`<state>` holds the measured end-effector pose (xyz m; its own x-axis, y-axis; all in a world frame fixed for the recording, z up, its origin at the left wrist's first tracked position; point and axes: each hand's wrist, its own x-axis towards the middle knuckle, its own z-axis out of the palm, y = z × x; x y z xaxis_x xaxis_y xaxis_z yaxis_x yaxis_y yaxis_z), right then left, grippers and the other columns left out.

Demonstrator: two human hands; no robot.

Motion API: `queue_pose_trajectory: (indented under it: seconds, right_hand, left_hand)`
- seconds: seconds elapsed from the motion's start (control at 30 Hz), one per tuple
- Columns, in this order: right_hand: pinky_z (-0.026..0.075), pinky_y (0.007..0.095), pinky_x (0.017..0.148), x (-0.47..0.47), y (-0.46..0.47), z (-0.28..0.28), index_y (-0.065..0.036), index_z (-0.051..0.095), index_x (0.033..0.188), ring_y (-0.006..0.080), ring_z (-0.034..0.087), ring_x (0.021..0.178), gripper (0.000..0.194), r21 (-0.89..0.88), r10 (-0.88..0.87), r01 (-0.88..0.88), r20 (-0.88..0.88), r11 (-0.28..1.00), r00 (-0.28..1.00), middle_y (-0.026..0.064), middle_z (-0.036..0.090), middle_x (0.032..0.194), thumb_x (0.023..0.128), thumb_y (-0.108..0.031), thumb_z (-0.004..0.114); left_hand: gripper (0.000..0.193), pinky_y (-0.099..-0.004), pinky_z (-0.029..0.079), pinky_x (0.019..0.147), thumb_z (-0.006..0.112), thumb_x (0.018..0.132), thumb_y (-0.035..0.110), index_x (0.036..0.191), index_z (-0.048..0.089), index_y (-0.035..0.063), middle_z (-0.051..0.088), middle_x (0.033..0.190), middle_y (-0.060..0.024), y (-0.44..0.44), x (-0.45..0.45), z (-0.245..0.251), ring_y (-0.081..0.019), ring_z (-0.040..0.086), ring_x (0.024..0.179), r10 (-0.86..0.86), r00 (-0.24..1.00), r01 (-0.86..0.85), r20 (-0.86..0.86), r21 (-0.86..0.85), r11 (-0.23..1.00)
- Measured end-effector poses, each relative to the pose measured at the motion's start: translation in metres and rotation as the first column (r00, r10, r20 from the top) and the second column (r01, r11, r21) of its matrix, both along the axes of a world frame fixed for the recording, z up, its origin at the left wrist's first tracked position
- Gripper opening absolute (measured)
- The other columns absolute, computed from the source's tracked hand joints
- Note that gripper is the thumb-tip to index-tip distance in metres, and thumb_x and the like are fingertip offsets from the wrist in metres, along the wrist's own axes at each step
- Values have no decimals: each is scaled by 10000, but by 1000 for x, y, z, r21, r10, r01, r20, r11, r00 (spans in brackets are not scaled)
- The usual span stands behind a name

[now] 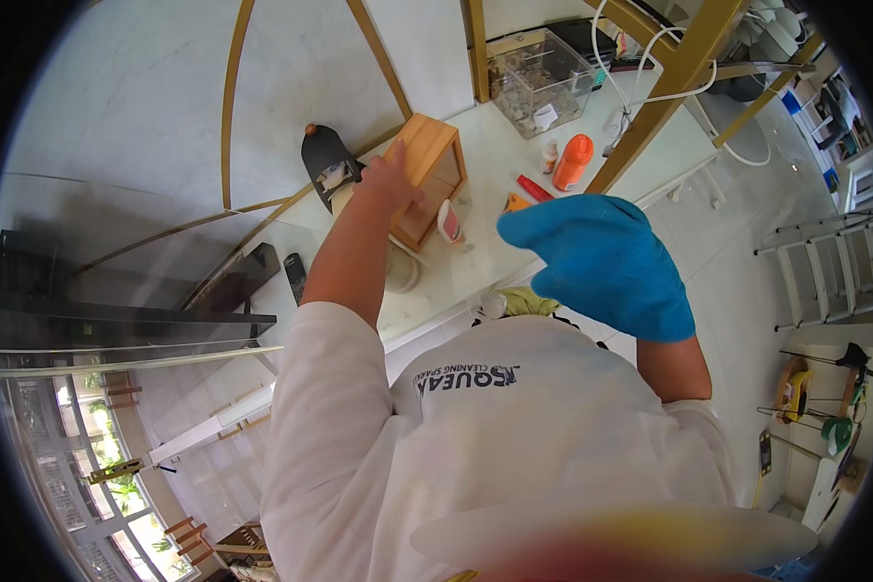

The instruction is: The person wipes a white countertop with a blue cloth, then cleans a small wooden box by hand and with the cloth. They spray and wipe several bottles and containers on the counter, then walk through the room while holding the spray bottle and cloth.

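Observation:
My left hand [391,183] grips a wooden box [431,145] with a clear front panel, its fingers spread over the top and side. The box stands tilted in view on a white glossy counter [480,254]. Just left of that hand is a black, round-topped object with a wooden knob [324,149]. My right hand is covered by a blue cloth mitt [604,262], held in the air above the counter's front edge. The mitt hides its fingers. A small pink-and-white item [449,222] lies by the box, and a jar [401,270] is partly behind my left forearm.
An orange bottle [573,161], a small white bottle [550,156] and a red item [534,188] are on the counter's right side. Behind them is a clear acrylic box [535,84]. A gold frame post [662,109] carries white cables. A ladder [826,276] stands at right.

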<state>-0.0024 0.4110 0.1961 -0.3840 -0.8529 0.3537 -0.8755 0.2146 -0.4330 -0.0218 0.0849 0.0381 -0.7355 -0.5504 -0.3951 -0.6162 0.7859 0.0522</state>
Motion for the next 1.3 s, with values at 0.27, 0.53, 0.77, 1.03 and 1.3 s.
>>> queue_pose_trajectory:
  seconds: [0.27,0.53,0.77,1.03,1.3]
  right_hand:
    - [473,363,850,-11,40,-1,30,598,1085,281,582,984,305,9,-98,98,14,995,995,176,569,1150,810,-103,591]
    - [475,363,831,-18,56,-26,32,582,1098,279,584,960,319,-11,-173,174,58,985,983,176,567,1144,807,-100,588]
    - [477,363,814,-20,44,-37,33,568,1109,277,585,940,332,-28,-96,98,74,995,993,175,565,1139,804,-97,586]
    - [478,363,796,-25,20,-46,35,552,1122,274,587,916,347,-66,54,-49,86,997,995,174,562,1134,801,-94,583]
    - [480,362,777,-17,8,-52,37,536,1135,271,588,892,363,-130,105,-89,123,988,987,173,560,1128,798,-91,580]
  left_hand:
    - [1060,-541,375,935,726,648,363,1449,33,372,363,1332,-172,7,-16,10,-371,404,1212,-32,996,29,-78,-34,999]
    - [1037,-523,382,931,721,640,373,1450,73,363,421,1270,-183,4,-26,52,-382,431,1179,-120,957,95,-265,-105,990]
    - [989,-464,406,951,708,613,375,1445,173,338,435,1270,-209,4,-5,130,-392,448,1173,-265,874,216,-407,-162,963]
    - [977,-416,403,975,728,581,248,1433,253,290,450,1274,-198,65,63,215,-357,453,1173,-402,797,363,-451,-174,915]
    - [899,-433,426,865,718,534,166,1367,387,241,467,1198,-203,164,135,244,-358,509,1021,-711,578,632,-399,-332,700]
